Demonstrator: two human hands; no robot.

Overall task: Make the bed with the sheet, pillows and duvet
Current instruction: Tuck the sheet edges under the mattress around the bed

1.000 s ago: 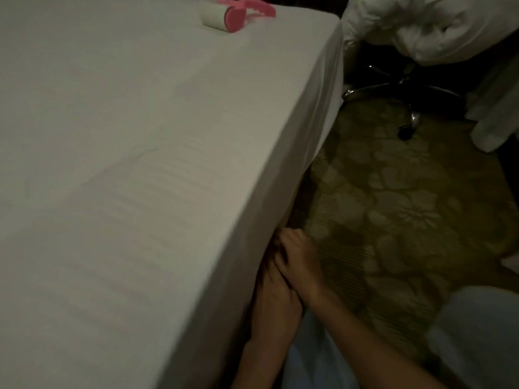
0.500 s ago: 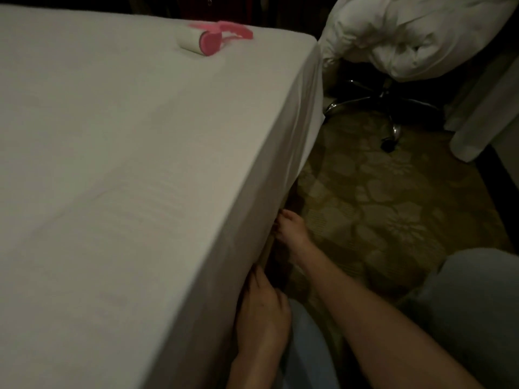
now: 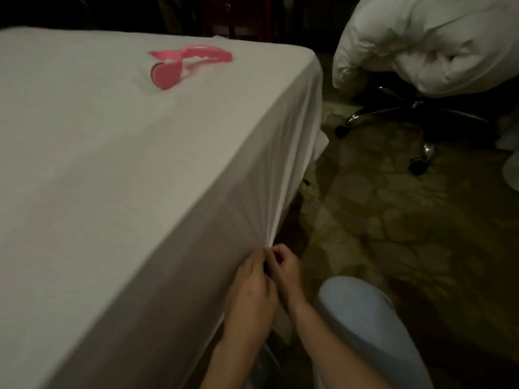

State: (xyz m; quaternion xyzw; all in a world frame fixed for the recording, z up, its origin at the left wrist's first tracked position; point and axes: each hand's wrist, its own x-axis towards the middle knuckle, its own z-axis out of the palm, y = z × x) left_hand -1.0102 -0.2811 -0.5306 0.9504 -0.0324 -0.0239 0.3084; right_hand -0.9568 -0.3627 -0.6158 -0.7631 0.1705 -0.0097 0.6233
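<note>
Hidden: the fingertips of the left hand [image 3: 250, 293] are lost behind the hanging sheet [image 3: 213, 226]; what lies under the bed's lower edge is dark and cannot be made out.
Cut off: both forearms run out of the bottom edge; a pale blue knee [image 3: 362, 318] is cropped at lower right.
Blur: the picture is dim and smeared, so fine folds are uncertain.
Left grip: fingers curled onto the sheet's lower edge at the bed side, pinching the cloth.
Right grip: the right hand [image 3: 283, 268] is curled tight, clamped on a gathered bunch of the sheet just beside the left hand; creases fan up from it.
Sheet: spread flat over the bed top, draped down the near side to the hands and round the far corner.
Duvet: a white heap [image 3: 438, 43] on a wheeled chair [image 3: 393, 119], well apart from the bed, partly cut off at right.
Roller: a pink lint roller [image 3: 179, 66] lies on the bed top near the far edge.
Open room: patterned carpet [image 3: 393, 220] lies between bed side and chair.
</note>
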